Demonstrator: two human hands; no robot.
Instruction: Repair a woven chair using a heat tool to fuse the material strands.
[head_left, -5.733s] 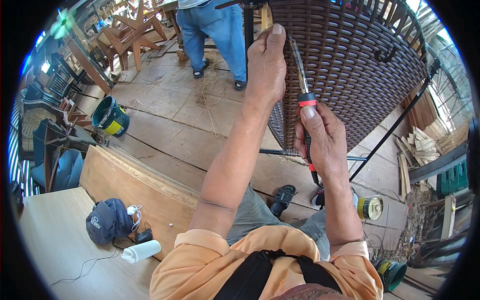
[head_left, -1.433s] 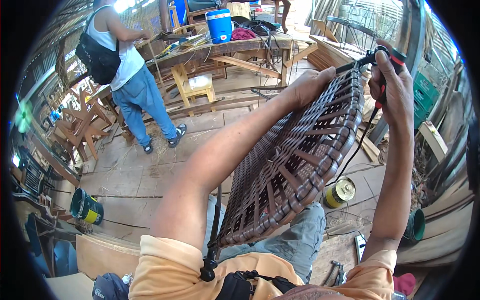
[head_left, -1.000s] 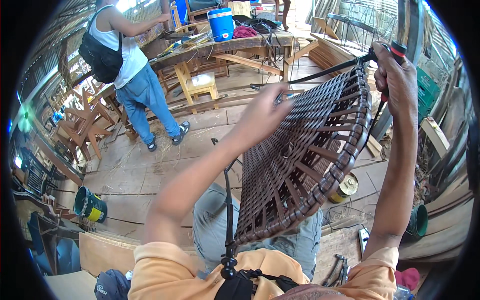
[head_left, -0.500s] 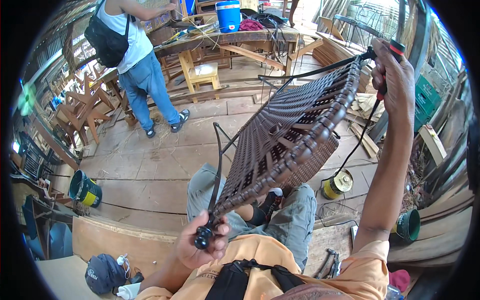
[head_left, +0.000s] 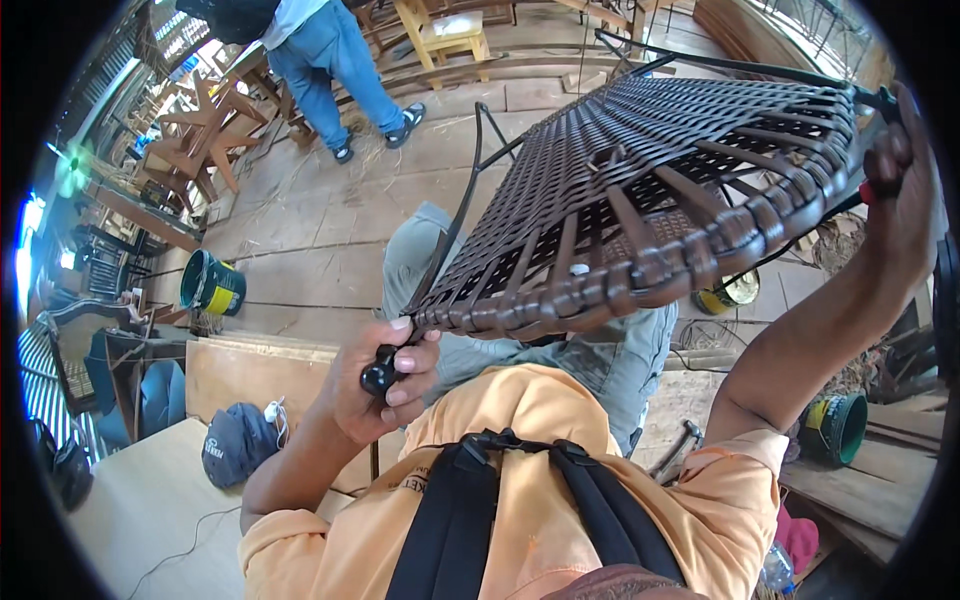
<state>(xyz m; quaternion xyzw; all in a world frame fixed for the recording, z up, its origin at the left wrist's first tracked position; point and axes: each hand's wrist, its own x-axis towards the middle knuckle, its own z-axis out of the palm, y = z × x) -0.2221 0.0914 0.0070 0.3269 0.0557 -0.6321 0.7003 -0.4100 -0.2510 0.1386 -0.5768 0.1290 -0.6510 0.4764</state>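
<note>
The left hand (head_left: 385, 380) grips the near leg tip of the woven chair (head_left: 650, 200); the right hand (head_left: 900, 190) clamps its far rim and a red-handled tool (head_left: 868, 190). The chair is being turned for weaving, I judge; next needs a steady hold.

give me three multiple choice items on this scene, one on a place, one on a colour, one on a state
1. Where does the left hand grip the woven chair frame?
A. a black foot cap at its near corner
B. the middle of the weave
C. nowhere

2. What colour is the person's shirt?
A. white
B. orange
C. green

3. How is the frame held?
A. flat on the floor
B. standing upright on its legs
C. lifted between both hands

Answers: 1 A, fingers wrap the capped tube end; 2 B, orange cloth under black straps; 3 C, the right hand holds the far edge.
</note>
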